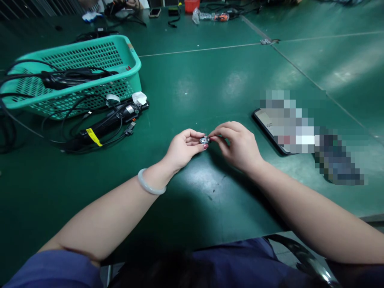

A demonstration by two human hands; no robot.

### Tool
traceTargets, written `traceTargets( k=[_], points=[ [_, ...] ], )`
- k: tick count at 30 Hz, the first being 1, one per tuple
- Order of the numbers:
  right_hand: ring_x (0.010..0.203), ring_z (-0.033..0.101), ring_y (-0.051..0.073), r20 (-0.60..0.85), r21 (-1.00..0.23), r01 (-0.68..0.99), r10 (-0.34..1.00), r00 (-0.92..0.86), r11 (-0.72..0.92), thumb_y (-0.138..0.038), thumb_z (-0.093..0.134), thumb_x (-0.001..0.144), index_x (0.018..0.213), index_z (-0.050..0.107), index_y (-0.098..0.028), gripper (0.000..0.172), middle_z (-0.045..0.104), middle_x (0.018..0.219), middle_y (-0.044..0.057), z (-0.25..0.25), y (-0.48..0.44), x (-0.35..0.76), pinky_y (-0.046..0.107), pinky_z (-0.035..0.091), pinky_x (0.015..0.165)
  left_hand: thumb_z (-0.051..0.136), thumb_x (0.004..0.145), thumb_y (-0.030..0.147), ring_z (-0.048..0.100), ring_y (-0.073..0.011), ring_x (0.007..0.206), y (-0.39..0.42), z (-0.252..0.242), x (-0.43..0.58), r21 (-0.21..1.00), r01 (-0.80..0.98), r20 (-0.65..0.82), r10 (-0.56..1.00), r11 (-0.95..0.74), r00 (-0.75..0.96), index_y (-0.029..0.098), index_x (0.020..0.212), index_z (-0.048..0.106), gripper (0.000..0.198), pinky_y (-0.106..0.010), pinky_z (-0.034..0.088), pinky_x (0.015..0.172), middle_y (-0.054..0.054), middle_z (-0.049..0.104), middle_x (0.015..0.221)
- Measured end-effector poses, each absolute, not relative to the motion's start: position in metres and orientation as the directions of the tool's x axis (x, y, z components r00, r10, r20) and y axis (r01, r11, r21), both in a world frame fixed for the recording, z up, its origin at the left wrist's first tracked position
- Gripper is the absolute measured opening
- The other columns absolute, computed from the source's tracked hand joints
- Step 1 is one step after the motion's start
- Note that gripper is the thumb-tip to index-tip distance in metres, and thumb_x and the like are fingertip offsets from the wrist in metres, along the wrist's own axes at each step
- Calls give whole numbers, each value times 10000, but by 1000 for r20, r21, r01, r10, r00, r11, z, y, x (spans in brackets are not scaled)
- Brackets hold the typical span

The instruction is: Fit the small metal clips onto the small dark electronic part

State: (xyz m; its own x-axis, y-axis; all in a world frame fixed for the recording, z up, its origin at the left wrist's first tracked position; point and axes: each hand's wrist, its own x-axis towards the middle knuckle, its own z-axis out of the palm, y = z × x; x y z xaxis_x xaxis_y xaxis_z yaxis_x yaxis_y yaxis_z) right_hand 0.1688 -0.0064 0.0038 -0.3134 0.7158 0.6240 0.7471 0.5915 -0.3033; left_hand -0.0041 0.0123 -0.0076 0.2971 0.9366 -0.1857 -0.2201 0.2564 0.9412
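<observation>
A small shiny silver-and-dark part (pixel 204 140), too small to name, is pinched between the thumb and fingers of my left hand (pixel 181 150). From the other side, my right hand (pixel 240 145) has its thumb and fingertips pressed together at the part's right end. Whether those fingertips grip the part itself or something tiny beside it, I cannot tell. Both hands are just above the green table (pixel 186 208), in the middle of the view. A pale bangle (pixel 150 186) circles my left wrist.
To the left stands a green plastic basket (pixel 136 78) with a black corded tool inside. Another black tool (pixel 111 122) with cables and a yellow tag lies before it. A phone (pixel 270 128) lies right of my hands, partly blurred out. An orange-and-black tool (pixel 220 17) lies far back.
</observation>
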Motion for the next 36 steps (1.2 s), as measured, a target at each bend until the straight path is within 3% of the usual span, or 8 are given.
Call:
traceTargets(
  k=[5, 13, 16, 19, 24, 27, 31, 36],
  points=[
    [791, 594, 146, 642, -457, 690, 745, -180, 560, -190, 563, 903, 842, 668, -179, 122, 654, 851, 24, -2, -1, 172, 267, 475, 716, 821, 585, 178, 676, -127, 819, 12, -9, -8, 934, -304, -101, 956, 187, 277, 154, 850, 632, 326, -372, 488, 939, -9, 710, 828],
    [710, 572, 141, 495, -655, 608, 863, -103, 448, -216, 575, 868, 865, 696, -179, 127, 663, 816, 23, -28, 14, 178, 275, 462, 675, 649, 772, 106, 691, -116, 876, 9, 1, -18, 863, -492, -76, 992, 115, 99, 181, 889, 637, 140, -297, 503, 927, 1, 698, 838],
    [719, 576, 144, 462, -684, 589, 880, -109, 431, -219, 567, 872, 877, 700, -178, 139, 664, 827, 29, -29, 13, 177, 277, 465, 681, 569, 823, 74, 696, -118, 930, 5, 6, -27, 813, -564, -132, 989, 144, 62, 183, 904, 647, 157, -270, 511, 944, -5, 697, 854],
    [720, 575, 146, 438, -698, 579, 891, -120, 421, -222, 567, 870, 881, 702, -177, 143, 663, 831, 34, -28, 12, 177, 280, 468, 691, 509, 840, 33, 702, -103, 886, -5, 13, -43, 760, -620, -254, 967, 194, -8, 165, 878, 660, 204, -201, 546, 857, -20, 698, 832],
    [729, 573, 155, 390, -718, 584, 914, -112, 378, -241, 557, 873, 898, 704, -180, 162, 663, 853, 42, -28, 12, 178, 296, 473, 722, 429, 873, 26, 692, -80, 775, -35, 27, -92, 749, -630, -453, 851, 203, -265, 130, 829, 665, 261, -131, 568, 728, -32, 679, 764],
    [732, 573, 153, 385, -726, 576, 916, -111, 376, -232, 545, 874, 906, 702, -179, 168, 663, 861, 41, -29, 13, 179, 297, 475, 731, 436, 855, 7, 688, -79, 756, -52, 30, -129, 813, -541, -486, 764, 216, -424, 120, 792, 668, 266, -120, 568, 715, -29, 669, 745],
    [746, 579, 153, 393, -722, 575, 912, -118, 385, -229, 540, 874, 912, 700, -177, 172, 662, 861, 41, -29, 13, 179, 298, 478, 750, 592, 769, 22, 686, -88, 760, -70, 26, -169, 945, -190, -328, 751, 267, -573, 157, 818, 696, 177, -147, 572, 728, 4, 673, 795],
    [737, 575, 151, 364, -723, 589, 924, -121, 362, -231, 526, 868, 910, 699, -175, 187, 666, 869, 42, -29, 12, 178, 299, 480, 753, 757, 699, 204, 659, -123, 843, -83, 20, -184, 882, 268, -157, 776, 388, -610, 256, 867, 718, 181, -245, 534, 841, 8, 692, 870]
  ],
)
